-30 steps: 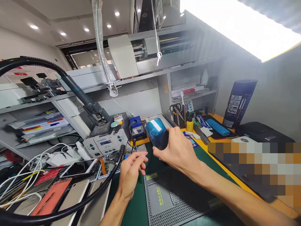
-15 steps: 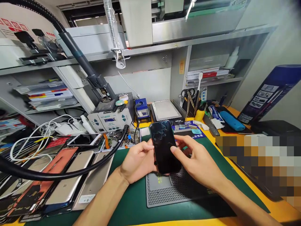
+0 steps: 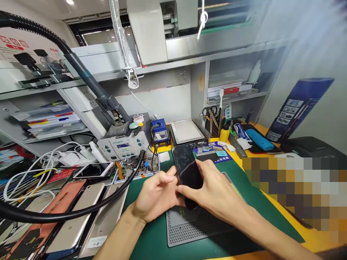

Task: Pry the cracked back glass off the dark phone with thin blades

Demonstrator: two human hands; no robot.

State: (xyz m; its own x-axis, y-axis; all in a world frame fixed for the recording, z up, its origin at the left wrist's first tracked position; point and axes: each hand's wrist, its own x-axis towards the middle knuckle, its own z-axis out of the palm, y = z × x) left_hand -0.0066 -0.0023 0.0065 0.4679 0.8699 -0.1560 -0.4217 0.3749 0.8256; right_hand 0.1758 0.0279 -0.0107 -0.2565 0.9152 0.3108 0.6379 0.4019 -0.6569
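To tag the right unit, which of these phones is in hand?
The dark-screened phone held by the right hand; the others, like the gold-backed phones, lie off to the left, untouched.

The yellow-orange surface [image 3: 317, 240] is partly covered by a flat green rectangular mat [image 3: 146, 242], on which a grey perforated pad [image 3: 195, 231] is laid. Behind the mat, a blue box-shaped device [image 3: 160, 126], a black unit topped with a flat silvery plate [image 3: 185, 130] and a small yellow bottle [image 3: 224, 134] are set.
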